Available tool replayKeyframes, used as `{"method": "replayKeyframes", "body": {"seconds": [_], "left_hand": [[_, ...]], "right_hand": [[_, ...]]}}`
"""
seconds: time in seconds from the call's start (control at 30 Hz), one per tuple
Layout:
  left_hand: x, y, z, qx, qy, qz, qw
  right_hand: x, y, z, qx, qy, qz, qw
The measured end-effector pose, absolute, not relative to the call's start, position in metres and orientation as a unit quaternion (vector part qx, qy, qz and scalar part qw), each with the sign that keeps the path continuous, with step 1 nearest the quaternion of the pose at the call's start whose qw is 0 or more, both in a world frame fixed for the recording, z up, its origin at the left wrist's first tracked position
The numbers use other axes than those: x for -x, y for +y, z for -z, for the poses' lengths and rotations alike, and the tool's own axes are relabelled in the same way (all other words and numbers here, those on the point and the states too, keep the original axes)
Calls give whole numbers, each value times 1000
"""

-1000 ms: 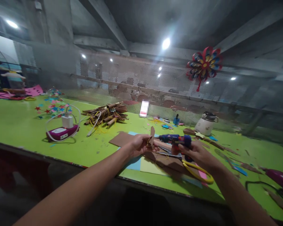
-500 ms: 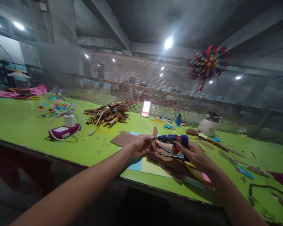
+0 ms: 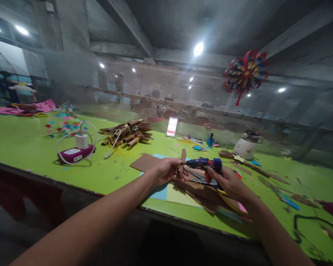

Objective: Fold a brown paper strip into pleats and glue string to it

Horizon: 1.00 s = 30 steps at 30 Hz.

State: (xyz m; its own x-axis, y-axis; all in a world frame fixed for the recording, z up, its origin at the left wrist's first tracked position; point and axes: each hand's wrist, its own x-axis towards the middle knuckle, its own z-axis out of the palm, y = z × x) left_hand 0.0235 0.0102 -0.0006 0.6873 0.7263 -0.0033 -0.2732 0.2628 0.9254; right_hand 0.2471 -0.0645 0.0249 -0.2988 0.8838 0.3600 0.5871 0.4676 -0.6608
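Observation:
My right hand (image 3: pixel 223 179) is closed around a dark blue glue gun (image 3: pixel 201 163), its nozzle pointing left. The nozzle tip meets a small folded piece of brown paper (image 3: pixel 180 170), pinched in the fingers of my left hand (image 3: pixel 168 170). A narrow brown strip (image 3: pixel 183 154) stands up just behind that piece; whether they are joined I cannot tell. Beneath my hands lie scissors (image 3: pixel 201 180), brown paper scraps (image 3: pixel 202 192) and a pale yellow sheet (image 3: pixel 180 197) on a light blue sheet (image 3: pixel 158 193).
On the green table (image 3: pixel 111 177), a purple power strip (image 3: pixel 77 153) with a white cable stands left, near rolled brown paper tubes (image 3: pixel 127 135). Paper stars (image 3: pixel 68 125) lie behind. A white jug (image 3: pixel 245 147) stands at back right. A flower-shaped ornament (image 3: pixel 246 72) hangs above.
The brown piece in my left hand has tilted slightly, with the glue gun's nozzle still against it. Otherwise both hands hold nearly the same position.

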Motion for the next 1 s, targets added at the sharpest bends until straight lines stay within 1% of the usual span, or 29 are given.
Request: {"method": "replayKeyframes", "body": {"seconds": [0.2, 0.67, 1.0], "left_hand": [[-24, 11, 2, -510, 217, -326, 766], [-22, 16, 5, -495, 219, -307, 783], [-23, 16, 4, -505, 227, -299, 778]], "right_hand": [[-246, -69, -26, 469, -789, -184, 353], [-243, -77, -27, 470, -787, -203, 345], [-248, -68, -22, 474, -780, -167, 372]]}}
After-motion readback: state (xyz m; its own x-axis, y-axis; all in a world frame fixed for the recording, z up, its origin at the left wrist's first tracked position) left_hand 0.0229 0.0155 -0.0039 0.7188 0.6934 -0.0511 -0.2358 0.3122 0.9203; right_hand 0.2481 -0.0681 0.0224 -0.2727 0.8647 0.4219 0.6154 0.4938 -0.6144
